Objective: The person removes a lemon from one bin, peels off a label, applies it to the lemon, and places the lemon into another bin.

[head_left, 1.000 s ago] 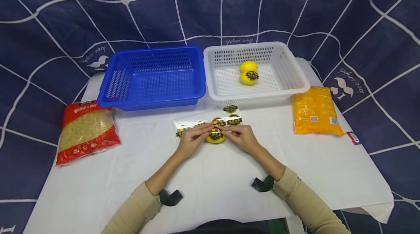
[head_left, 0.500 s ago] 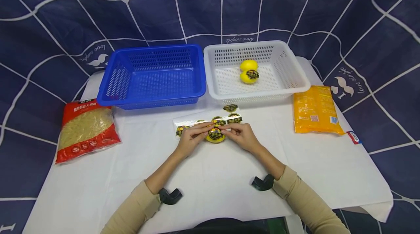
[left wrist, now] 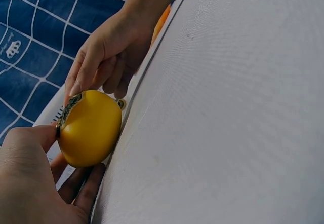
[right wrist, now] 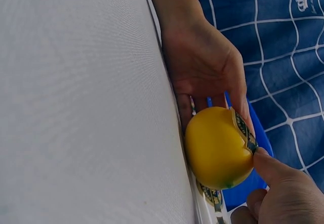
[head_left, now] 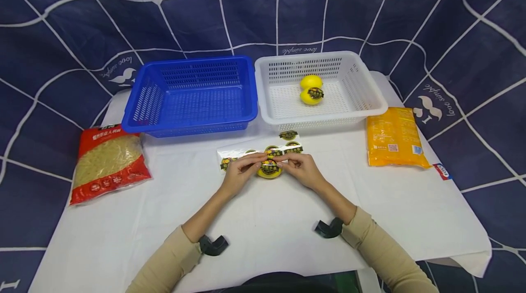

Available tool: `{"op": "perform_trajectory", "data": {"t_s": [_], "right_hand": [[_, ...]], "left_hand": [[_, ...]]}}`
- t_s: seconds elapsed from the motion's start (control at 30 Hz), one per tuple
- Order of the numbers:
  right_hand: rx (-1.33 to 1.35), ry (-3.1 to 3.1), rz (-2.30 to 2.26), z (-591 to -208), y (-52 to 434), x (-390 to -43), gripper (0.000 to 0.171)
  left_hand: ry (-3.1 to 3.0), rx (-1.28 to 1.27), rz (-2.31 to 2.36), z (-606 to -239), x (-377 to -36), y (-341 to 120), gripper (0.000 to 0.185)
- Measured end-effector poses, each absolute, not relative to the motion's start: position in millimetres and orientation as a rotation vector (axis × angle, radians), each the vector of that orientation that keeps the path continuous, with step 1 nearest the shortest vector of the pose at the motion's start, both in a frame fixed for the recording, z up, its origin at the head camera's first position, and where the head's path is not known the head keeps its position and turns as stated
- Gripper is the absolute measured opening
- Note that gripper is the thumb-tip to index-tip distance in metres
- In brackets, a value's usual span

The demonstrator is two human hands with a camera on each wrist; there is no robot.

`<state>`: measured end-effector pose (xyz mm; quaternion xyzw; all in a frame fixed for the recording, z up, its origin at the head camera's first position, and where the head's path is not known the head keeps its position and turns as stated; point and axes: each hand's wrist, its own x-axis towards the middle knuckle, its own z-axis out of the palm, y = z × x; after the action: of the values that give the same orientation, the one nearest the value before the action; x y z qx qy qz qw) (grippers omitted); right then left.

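Observation:
Between both hands, at the table's middle, sits a yellow lemon (head_left: 268,175) with a round black-and-gold sticker (head_left: 269,168) on its upper face. My left hand (head_left: 240,175) holds the lemon from the left, thumb by the sticker's edge and fingers curled behind and below. From the other side, my right hand (head_left: 303,170) has thumb and forefinger on the lemon, the thumb pressing the sticker's border in the right wrist view. A strip of sticker sheet (head_left: 236,152) lies just behind the fruit, partly covered by the fingers.
A blue basket (head_left: 189,131) stands at the back left. Beside it is a white basket (head_left: 328,119) holding two lemons (head_left: 311,90), one bearing a sticker. A red pasta bag (head_left: 111,165) lies at left, an orange packet (head_left: 394,138) at right.
The hands stay in place around the lemon. The thumbs and forefingers shift slightly over the sticker, and the lemon's visible sticker tilts a little.

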<state>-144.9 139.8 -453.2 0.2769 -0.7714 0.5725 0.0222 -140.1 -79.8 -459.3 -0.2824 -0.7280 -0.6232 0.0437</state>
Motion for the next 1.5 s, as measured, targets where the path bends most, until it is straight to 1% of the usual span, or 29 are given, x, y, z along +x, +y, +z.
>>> {"op": "perform_trajectory", "data": {"t_s": [0.63, 0.83, 1.03, 1.23, 1.5], "right_hand": [[0.900, -2.390, 1.756, -454.3, 139.8, -146.5, 0.019], [0.903, -2.408, 1.737, -456.0, 139.0, -145.0, 0.019], [0.968, -2.394, 1.683, -455.4, 139.1, -144.1, 0.018], [0.974, -2.373, 1.640, -456.2, 139.6, -144.1, 0.018], [0.948, -2.354, 1.647, -457.2, 139.4, -143.9, 0.017]], "left_hand": [[-2.174, -0.836, -2.011, -461.7, -143.7, -80.8, 0.018], [-2.233, -0.851, -1.889, -461.4, -140.4, -82.8, 0.027], [-2.238, -0.980, -1.621, -459.4, -138.8, -81.4, 0.038], [-2.227, -1.045, -1.587, -457.8, -139.8, -80.6, 0.039], [-2.249, -1.052, -1.619, -455.1, -139.0, -82.1, 0.036]]}}
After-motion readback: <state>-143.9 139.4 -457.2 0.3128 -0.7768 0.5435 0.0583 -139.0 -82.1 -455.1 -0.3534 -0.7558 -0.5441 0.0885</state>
